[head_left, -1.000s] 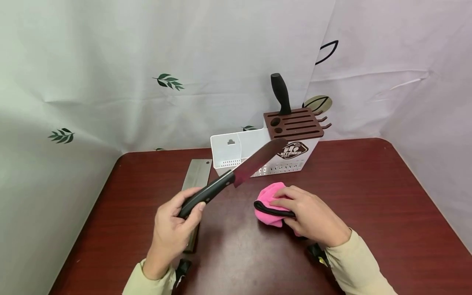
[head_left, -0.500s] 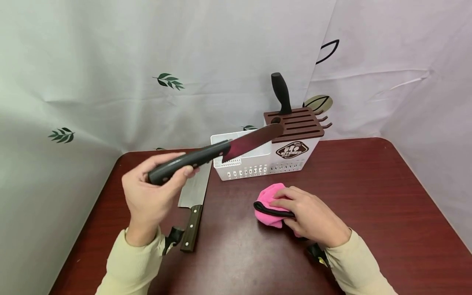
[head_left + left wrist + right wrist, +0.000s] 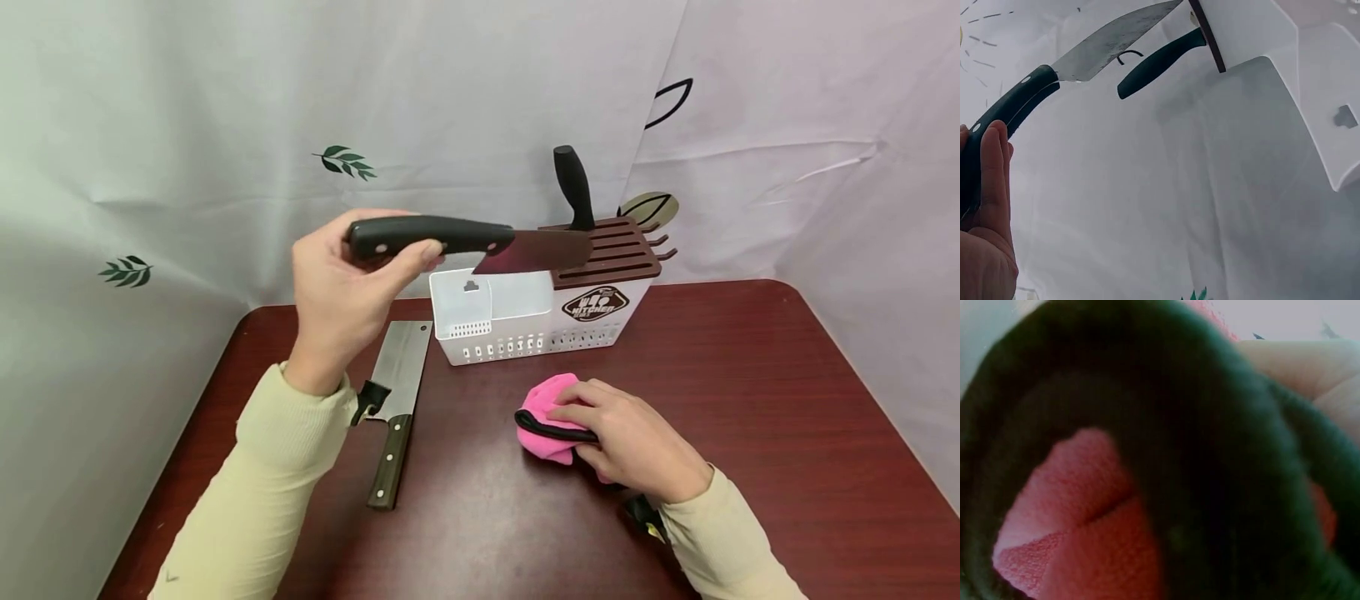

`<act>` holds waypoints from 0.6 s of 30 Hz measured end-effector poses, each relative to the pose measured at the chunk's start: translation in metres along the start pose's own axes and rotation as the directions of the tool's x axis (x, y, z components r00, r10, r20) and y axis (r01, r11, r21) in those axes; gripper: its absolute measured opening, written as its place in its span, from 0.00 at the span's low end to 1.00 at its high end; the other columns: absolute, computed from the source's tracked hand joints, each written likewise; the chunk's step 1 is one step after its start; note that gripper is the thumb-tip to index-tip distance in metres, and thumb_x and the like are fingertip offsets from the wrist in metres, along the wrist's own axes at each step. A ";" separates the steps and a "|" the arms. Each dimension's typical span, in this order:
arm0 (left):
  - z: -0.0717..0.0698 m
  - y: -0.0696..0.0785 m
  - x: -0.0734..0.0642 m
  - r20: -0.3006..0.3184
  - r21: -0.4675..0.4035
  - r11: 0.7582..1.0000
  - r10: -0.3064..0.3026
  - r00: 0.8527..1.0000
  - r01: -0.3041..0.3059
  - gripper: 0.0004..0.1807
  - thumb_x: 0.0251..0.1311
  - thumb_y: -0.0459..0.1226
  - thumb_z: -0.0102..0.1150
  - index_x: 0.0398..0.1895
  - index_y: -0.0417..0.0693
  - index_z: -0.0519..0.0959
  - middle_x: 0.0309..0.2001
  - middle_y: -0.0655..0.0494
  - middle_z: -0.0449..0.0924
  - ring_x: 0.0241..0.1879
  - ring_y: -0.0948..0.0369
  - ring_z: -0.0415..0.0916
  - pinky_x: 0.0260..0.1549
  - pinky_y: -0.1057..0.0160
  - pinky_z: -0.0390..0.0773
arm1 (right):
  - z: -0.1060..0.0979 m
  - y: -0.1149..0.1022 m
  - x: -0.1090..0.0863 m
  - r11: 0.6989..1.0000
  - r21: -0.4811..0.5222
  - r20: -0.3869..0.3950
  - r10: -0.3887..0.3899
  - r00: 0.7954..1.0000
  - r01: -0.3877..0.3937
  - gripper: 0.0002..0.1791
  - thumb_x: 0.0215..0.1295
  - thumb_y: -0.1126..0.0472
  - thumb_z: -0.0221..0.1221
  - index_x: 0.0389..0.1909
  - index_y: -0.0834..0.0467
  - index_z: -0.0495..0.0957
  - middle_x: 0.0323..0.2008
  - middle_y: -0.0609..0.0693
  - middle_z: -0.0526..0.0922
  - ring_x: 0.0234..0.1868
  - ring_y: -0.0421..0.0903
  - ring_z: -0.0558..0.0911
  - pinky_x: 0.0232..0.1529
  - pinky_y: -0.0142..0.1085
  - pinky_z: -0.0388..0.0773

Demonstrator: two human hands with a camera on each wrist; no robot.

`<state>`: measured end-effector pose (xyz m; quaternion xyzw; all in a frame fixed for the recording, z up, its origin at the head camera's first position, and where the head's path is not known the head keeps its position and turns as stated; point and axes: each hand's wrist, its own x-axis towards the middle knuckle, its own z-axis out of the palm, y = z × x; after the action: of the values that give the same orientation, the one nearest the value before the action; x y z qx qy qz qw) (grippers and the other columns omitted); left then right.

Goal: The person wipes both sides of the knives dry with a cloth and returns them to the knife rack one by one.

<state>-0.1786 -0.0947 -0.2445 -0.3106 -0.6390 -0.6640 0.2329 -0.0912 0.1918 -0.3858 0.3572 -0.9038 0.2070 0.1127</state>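
My left hand (image 3: pixel 345 292) grips a kitchen knife (image 3: pixel 431 235) by its black riveted handle, thumb along the near side. Its blade points right, nearly level, and overlaps the brown slotted top of the white knife holder (image 3: pixel 517 343) in the head view; whether they touch I cannot tell. In the left wrist view the knife's blade (image 3: pixel 1110 44) shows dark marks. My right hand (image 3: pixel 637 437) holds a bunched pink cloth (image 3: pixel 551 396) with black edging, low at the table. Up close in the right wrist view, the cloth (image 3: pixel 1085 506) is blurred and hides most of the fingers.
A cleaver (image 3: pixel 401 375) with a wooden handle lies on the red-brown table (image 3: pixel 750 400), left of the holder. Another black-handled knife (image 3: pixel 572 187) stands in the holder's slots. Hooks (image 3: pixel 660 242) stick out at its right side. White curtain (image 3: pixel 450 100) hangs behind.
My left hand has moved up with the knife, first leftward and then forward toward the holder; the blade has swung from slanting to nearly level. The right hand and cloth have stayed put.
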 end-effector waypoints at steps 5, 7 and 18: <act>0.011 -0.007 0.017 0.073 0.053 0.996 0.062 0.995 -0.066 0.11 0.53 0.25 0.72 0.40 0.31 0.84 0.31 0.43 0.86 0.27 0.53 0.85 0.33 0.57 0.85 | 0.002 -0.001 0.001 1.000 0.005 0.002 0.000 1.000 0.000 0.22 0.45 0.69 0.68 0.45 0.52 0.87 0.47 0.42 0.80 0.49 0.40 0.79 0.48 0.37 0.79; 0.017 -0.009 0.021 0.075 0.068 0.996 0.051 0.996 -0.056 0.11 0.53 0.25 0.73 0.40 0.31 0.84 0.31 0.45 0.86 0.27 0.55 0.85 0.33 0.59 0.84 | 0.002 -0.001 0.000 1.000 0.008 0.004 0.002 1.000 -0.002 0.22 0.45 0.69 0.69 0.45 0.52 0.87 0.47 0.42 0.80 0.49 0.39 0.79 0.48 0.37 0.79; 0.033 -0.014 0.042 0.134 0.140 0.990 -0.024 0.991 0.005 0.13 0.53 0.29 0.75 0.40 0.33 0.83 0.32 0.49 0.86 0.28 0.59 0.84 0.33 0.64 0.82 | 0.002 0.001 0.000 1.000 0.004 0.014 0.010 1.000 -0.011 0.21 0.46 0.68 0.68 0.45 0.52 0.87 0.47 0.42 0.79 0.49 0.40 0.79 0.47 0.37 0.79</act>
<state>-0.2140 -0.0570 -0.2250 -0.3333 -0.7004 -0.5968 0.2053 -0.0923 0.1911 -0.3882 0.3541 -0.9060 0.2069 0.1047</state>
